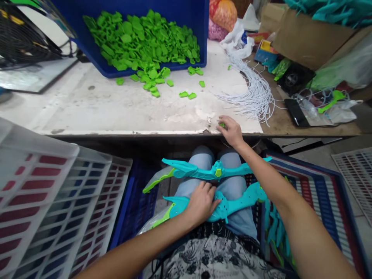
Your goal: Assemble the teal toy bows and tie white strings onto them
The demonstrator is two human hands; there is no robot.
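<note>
Patterned clothing (203, 257) edged our lap (234, 186), where our left hand (202, 201) clasped a turquoise part (238, 206), presumably for steadiness, while our right hand (231, 131) pinched a green piece (222, 125).

The turquoise bow-shaped parts (242, 204) look like smooth moulded plastic with a soft sheen. The green chips (139, 38) are fairly matt plastic, the blue bin (193, 15) smoother plastic. The counter (276, 126) wears a stained, paper-like whitish covering (116, 104), ragged-edged. The box (308, 38) is matt cardboard; the jeans (238, 188), faded denim.
</note>
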